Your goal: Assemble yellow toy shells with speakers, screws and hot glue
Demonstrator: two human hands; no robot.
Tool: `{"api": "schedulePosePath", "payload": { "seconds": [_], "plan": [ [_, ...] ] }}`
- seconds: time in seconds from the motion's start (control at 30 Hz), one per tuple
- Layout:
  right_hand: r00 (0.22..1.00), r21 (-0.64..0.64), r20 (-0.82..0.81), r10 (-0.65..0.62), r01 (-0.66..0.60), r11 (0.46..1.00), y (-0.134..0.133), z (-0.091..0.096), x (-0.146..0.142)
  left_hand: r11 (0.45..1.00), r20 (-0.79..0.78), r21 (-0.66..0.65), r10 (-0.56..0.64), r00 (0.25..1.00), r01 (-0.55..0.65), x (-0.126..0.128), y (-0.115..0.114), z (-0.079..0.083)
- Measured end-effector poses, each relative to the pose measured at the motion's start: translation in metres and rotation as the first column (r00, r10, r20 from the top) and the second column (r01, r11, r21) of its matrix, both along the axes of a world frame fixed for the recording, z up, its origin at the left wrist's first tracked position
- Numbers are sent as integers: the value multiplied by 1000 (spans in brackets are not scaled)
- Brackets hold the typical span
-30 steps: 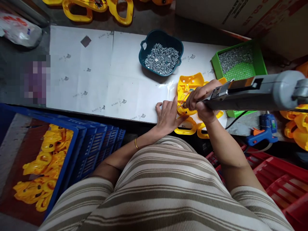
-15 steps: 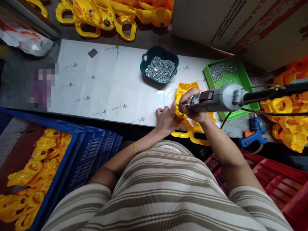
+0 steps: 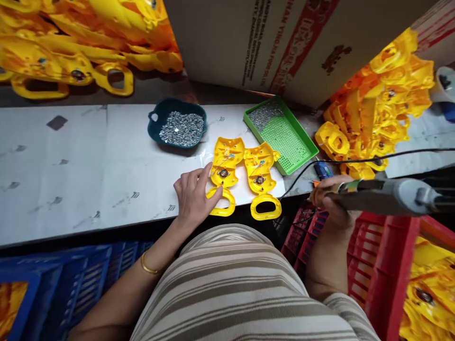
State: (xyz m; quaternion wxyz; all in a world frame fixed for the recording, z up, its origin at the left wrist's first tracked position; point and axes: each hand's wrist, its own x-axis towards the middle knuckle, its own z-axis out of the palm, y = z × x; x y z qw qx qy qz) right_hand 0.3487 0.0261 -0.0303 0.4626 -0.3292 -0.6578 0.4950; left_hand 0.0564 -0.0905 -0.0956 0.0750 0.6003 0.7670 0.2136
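Two yellow plastic shell halves with loop handles lie side by side, hollow side up: a left shell half and a right shell half. Inside each are a round metal-rimmed part and thin wires. My left hand is beside the left half, fingers apart, its index finger at the shell's edge and its thumb over the handle. Off to the right, clear of the shells, my right hand is wrapped round a grey electric screwdriver. The tool's tip is hidden by the hand.
A dark teal bowl and a green perforated tray hold small screws. Behind stands a large cardboard box. Yellow parts are piled at back left and right. A black cable crosses the right side. Blue crates and red crates flank me.
My right hand has carried the electric screwdriver away from the shells to the right. My left hand has loosened to the shell's left edge. The view has swung right.
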Motion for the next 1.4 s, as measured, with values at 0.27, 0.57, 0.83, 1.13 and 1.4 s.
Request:
{"api": "schedulePosePath", "payload": {
  "seconds": [0.27,0.57,0.83,1.13,1.4],
  "plan": [
    [888,206,-359,-288,376,903,51,-23,-33,706,-53,-23,-707,705,707,54,10,6],
    [941,99,-244,-235,265,959,65,-52,-62,682,-122,-122,-731,671,721,26,10,5],
    [920,154,109,-377,359,920,18,-47,-10,549,-130,-176,-836,534,817,-33,12,8],
    [437,-52,401,-805,888,457,1,-102,72,430,-140,-226,-903,407,874,-100,34,16],
    [556,-437,269,-786,798,415,2,-127,60,792,-225,-96,-607,762,603,-53,8,15]
  ]
}}
